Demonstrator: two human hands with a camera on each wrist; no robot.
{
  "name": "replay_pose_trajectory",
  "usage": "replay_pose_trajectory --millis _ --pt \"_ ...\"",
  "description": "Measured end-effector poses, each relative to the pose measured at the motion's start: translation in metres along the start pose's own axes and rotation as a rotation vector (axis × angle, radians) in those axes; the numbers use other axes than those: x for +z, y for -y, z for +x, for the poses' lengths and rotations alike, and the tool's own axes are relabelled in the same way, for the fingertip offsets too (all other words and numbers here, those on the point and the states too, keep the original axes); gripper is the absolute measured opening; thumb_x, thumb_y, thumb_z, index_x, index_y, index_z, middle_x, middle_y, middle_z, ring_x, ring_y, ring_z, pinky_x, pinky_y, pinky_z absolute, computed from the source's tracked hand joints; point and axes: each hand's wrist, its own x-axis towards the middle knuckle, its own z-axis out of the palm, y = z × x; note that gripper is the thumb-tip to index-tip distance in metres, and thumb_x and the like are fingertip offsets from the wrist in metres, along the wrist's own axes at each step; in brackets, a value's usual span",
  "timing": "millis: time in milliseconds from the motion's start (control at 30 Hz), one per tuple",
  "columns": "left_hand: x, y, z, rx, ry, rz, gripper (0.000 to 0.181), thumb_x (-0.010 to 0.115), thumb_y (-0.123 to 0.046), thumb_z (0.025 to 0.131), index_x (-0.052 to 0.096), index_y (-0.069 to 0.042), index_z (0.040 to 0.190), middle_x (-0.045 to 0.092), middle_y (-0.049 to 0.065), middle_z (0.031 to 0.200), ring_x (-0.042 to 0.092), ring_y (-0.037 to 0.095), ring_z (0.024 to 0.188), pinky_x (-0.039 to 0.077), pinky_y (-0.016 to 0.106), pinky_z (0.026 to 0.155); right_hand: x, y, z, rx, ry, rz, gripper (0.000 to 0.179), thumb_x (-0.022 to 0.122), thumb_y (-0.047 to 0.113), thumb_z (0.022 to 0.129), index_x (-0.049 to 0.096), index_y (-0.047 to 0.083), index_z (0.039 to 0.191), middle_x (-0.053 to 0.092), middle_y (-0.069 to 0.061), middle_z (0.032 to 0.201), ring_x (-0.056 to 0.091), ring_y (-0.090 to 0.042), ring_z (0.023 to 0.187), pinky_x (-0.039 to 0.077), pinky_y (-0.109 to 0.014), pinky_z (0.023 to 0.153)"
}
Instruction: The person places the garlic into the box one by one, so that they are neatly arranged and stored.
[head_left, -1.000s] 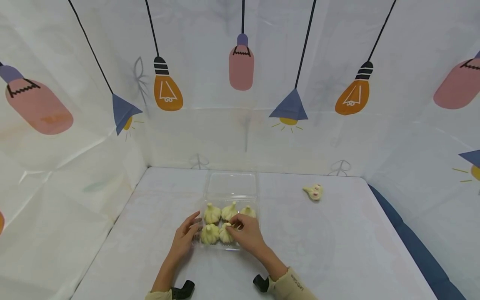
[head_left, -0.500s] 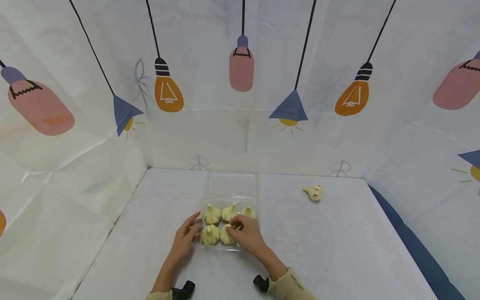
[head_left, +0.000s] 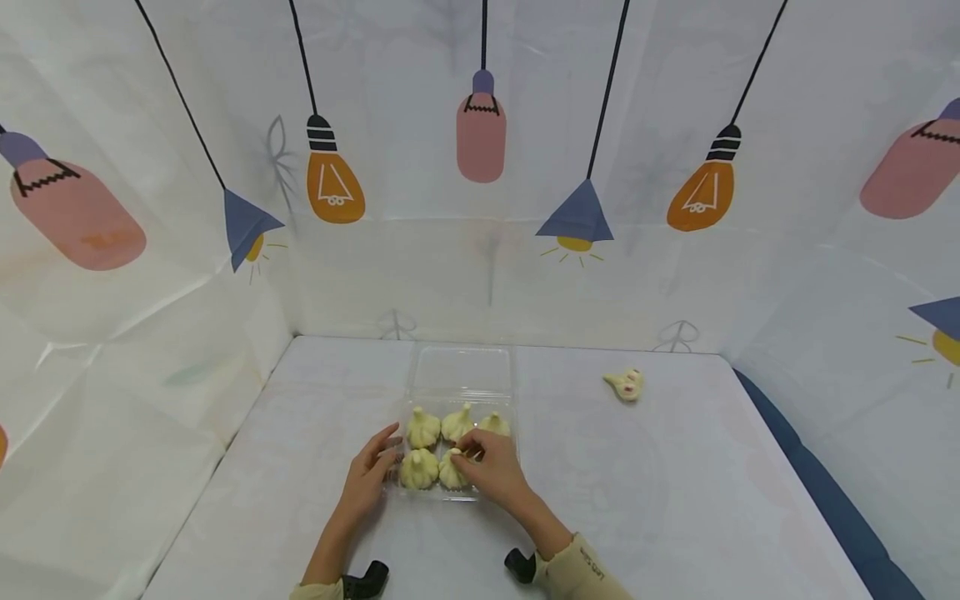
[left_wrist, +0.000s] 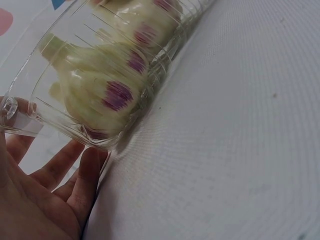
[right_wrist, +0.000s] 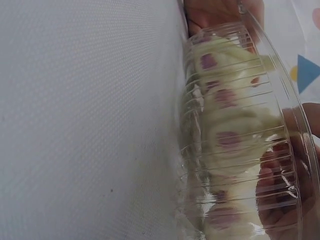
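Observation:
A clear plastic clamshell box [head_left: 459, 497] lies on the table with its lid [head_left: 465, 372] folded back. Pale garlic bulbs with purple patches stand in two rows inside, stems up. My right hand [head_left: 497, 472] reaches over the right side and pinches the near-row middle garlic bulb [head_left: 451, 476] by its top between thumb and fingers. Fingers spread, my left hand [head_left: 368, 477] rests against the box's left wall, beside a near-left bulb [head_left: 418, 469]. In the left wrist view, fingertips of the left hand [left_wrist: 50, 195] touch the box's lower edge. The right hand hides the near right corner.
A separate garlic bulb [head_left: 625, 385] lies on its side at the back right of the white table [head_left: 637, 483]. A white curtain printed with lamps [head_left: 420, 275] surrounds the back and sides. Blue fabric [head_left: 817, 483] runs along the right edge.

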Motion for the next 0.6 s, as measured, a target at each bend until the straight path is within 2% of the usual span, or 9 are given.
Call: replay_pose_trajectory --millis 200,400,600 --pt "0.000 0.015 0.001 -0.018 -0.015 -0.010 0.042 0.045 -0.003 0.102 0.043 0.000 0.144 0.053 0.031 0.127 0.059 0.043 0.107 0.052 0.037 0.080 0.000 0.000 -0.001 -0.001 0.007 -0.005 0.011 0.078 0.009 0.081 0.068 0.011 0.084 0.067 0.005 0.082 0.059 -0.005 0.072 0.050 -0.025 0.065" --pt "0.000 0.011 -0.001 0.014 -0.009 -0.058 0.042 0.046 0.001 0.101 0.043 0.006 0.142 0.053 0.035 0.125 0.057 0.051 0.105 0.053 0.040 0.077 0.000 0.000 -0.004 0.014 0.028 -0.001 0.011 0.078 0.010 0.082 0.069 0.007 0.088 0.069 0.000 0.086 0.060 -0.007 0.075 0.050 -0.026 0.066" --pt "0.000 0.028 0.004 0.011 -0.020 -0.042 0.041 0.045 -0.004 0.103 0.043 0.000 0.144 0.053 0.030 0.127 0.058 0.045 0.107 0.053 0.036 0.078 -0.002 0.002 -0.002 0.017 0.029 0.001 0.013 0.078 0.010 0.081 0.069 0.006 0.089 0.068 -0.001 0.086 0.060 -0.008 0.075 0.051 -0.028 0.068"
